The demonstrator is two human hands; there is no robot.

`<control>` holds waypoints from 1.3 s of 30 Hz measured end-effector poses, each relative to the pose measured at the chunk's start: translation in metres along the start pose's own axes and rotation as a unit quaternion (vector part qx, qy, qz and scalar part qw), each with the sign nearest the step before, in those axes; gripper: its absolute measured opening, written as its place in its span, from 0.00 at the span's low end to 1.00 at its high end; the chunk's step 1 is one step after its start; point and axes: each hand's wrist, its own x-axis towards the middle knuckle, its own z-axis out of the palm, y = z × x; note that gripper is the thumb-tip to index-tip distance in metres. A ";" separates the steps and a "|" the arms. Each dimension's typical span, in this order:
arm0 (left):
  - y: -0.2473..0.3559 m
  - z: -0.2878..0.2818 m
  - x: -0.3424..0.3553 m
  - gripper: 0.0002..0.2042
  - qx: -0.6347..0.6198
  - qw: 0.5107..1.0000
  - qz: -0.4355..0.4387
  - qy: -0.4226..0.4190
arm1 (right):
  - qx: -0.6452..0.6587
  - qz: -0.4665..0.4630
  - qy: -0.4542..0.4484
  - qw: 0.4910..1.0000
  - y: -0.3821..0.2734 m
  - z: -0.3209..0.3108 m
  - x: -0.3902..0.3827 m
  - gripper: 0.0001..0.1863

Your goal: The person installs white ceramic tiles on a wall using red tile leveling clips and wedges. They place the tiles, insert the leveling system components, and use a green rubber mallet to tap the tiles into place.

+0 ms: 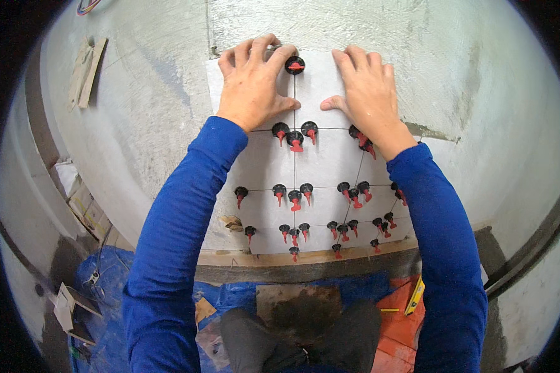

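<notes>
Pale square tiles cover part of the wall in front of me, with black-and-red levelling clips along their seams. My left hand (pixel 253 84) lies on the upper left tile (pixel 214 84), fingers spread and a little bent at its top edge. Its index finger is beside the topmost levelling clip (pixel 295 65), and its thumb reaches the vertical seam. My right hand (pixel 372 93) rests on the neighbouring upper right tile (pixel 314 93), fingers apart and thumb pointing toward the seam. My right wrist partly covers a group of levelling clips (pixel 363 140). Neither hand holds anything.
Bare rough wall (pixel 168 81) surrounds the tiles, with a wooden piece (pixel 92 71) fixed at far left. A wooden strip (pixel 274 256) runs below the lowest row. Blue sheeting (pixel 230 295) covers the floor; a yellow spirit level (pixel 415 295) is at right.
</notes>
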 end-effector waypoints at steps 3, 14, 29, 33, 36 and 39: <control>0.000 0.001 0.000 0.46 0.010 1.000 0.003 0.004 | 0.017 -0.018 0.000 1.000 0.008 -0.006 -0.002 0.45; 0.016 -0.014 0.014 0.49 0.065 0.992 -0.028 -0.105 | 0.191 0.317 0.074 0.926 0.036 -0.053 -0.127 0.14; 0.127 0.014 -0.016 0.14 -0.015 0.983 0.165 -0.084 | 0.209 0.256 -0.104 0.938 -0.006 -0.029 -0.118 0.17; 0.125 0.031 -0.005 0.04 -0.021 0.970 0.238 -0.050 | 0.196 0.263 -0.053 0.943 -0.013 -0.018 -0.115 0.13; 0.124 0.037 0.000 0.04 -0.006 0.964 0.257 -0.064 | 0.193 0.270 -0.046 0.942 -0.018 -0.015 -0.115 0.11; 0.122 0.041 0.001 0.03 -0.013 0.964 0.254 -0.078 | 0.195 0.274 -0.047 0.941 -0.021 -0.012 -0.115 0.09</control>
